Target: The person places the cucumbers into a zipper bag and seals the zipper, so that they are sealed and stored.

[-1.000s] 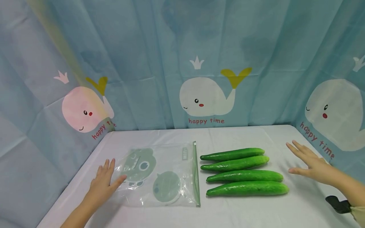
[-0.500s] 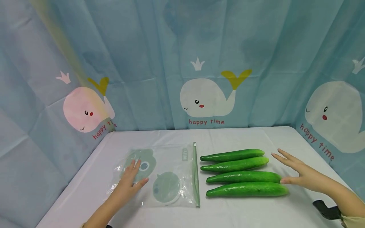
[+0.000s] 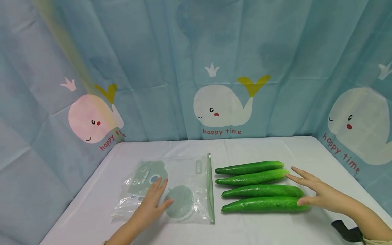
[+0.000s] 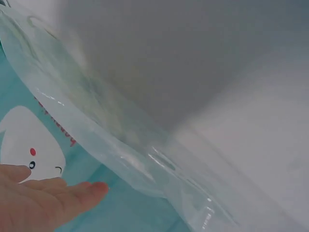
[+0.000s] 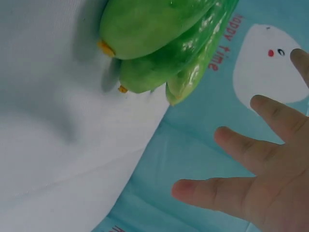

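A clear zip bag (image 3: 200, 187) with green cartoon prints and a green slider edge lies flat on the table. My left hand (image 3: 151, 201) is over its left part, fingers straight, holding nothing; in the left wrist view a gap shows between that hand (image 4: 53, 200) and the bag (image 4: 120, 145). Several green cucumbers lie side by side right of the bag, the nearest cucumber (image 3: 263, 205) in front. My right hand (image 3: 323, 194) hovers at their right ends, fingers spread. In the right wrist view the hand (image 5: 275, 169) is apart from the cucumbers (image 5: 149, 29).
A white cloth covers the table (image 3: 245, 231). Blue curtain (image 3: 159, 112) with whale prints closes off the back and both sides. A black band (image 3: 349, 233) is at my right wrist.
My left hand has moved right, from the bag's left edge to over its prints. My right hand has moved left and nearer, to the cucumbers' ends. Bag and cucumbers stay in place.
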### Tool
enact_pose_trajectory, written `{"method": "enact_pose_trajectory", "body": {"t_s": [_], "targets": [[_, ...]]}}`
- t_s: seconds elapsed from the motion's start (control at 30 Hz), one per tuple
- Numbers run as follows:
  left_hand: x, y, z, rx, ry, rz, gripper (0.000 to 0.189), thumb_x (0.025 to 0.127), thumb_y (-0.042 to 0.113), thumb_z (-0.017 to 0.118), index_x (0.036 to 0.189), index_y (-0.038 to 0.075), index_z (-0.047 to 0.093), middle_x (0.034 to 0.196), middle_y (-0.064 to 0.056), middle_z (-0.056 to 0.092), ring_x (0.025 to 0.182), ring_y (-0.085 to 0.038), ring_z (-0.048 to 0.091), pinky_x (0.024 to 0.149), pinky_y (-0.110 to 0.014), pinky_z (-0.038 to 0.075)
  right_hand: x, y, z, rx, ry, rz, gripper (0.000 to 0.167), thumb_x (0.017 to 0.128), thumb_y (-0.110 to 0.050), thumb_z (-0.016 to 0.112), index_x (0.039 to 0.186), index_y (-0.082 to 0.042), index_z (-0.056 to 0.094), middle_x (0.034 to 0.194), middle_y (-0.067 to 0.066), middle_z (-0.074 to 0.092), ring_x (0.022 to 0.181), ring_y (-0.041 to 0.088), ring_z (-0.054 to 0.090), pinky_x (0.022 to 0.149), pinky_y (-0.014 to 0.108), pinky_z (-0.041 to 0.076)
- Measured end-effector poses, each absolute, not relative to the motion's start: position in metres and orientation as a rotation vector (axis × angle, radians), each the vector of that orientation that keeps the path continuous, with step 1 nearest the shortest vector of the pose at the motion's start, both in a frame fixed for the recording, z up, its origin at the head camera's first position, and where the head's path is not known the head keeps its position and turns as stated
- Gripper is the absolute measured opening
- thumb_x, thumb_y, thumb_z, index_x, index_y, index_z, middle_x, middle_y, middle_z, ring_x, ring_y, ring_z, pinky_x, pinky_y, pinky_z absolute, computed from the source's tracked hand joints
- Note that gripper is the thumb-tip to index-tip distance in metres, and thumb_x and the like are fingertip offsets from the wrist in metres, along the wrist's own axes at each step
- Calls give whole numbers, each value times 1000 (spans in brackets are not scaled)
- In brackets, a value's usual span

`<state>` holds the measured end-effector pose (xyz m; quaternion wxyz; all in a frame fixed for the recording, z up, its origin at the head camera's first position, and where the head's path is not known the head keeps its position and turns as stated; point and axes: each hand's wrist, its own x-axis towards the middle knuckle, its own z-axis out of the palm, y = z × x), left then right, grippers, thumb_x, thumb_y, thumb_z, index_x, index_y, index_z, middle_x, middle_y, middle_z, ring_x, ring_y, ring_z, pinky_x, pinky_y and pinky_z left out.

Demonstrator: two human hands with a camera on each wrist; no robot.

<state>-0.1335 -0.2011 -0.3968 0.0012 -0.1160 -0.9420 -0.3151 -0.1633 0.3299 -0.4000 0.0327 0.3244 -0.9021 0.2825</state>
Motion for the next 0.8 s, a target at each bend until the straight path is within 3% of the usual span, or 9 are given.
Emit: {"method": "enact_pose_trajectory", "body": {"t_s": [0.57,0.8], "targets": [[-134,-160,-398,-586,-2898,-1137,69,95,33,61,150,3,34,156,-23,22,139,-49,21,105,-68,21,-158,314,-406,1071,-2813,849,83,77,-33,75,150,-25,39,152,-31,2,124,-22,-3,71,72,40],[-134,-143,-399,-668,-2877,-1244,72,95,37,59,152,2,29,156,-22,24,140,-45,23,106,-65,22,-152,308,-412,1018,-2849,711,80,75,-41,75,148,-31,42,154,-29,5,138,-1,7,66,81,33]]}}
